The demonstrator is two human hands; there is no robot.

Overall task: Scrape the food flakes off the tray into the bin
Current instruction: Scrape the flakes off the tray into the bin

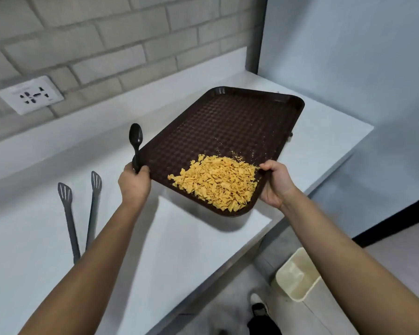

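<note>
Brown tray [228, 126] of flakes [218, 182], tilted, near corners gripped by left hand [134, 183] plus spoon [136, 143], right hand [276, 182]; 2 arms outstretched.

No legible text anywhere; faint print on wall socket [30, 95] too blurred to read.

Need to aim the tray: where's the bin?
Head view, lower right: the bin stands on the floor beside the counter, below the right hand.

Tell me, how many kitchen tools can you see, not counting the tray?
2. A black spoon is held upright in the left hand against the tray's edge. Grey tongs lie on the white counter, to the left. Others may be out of view.
</note>
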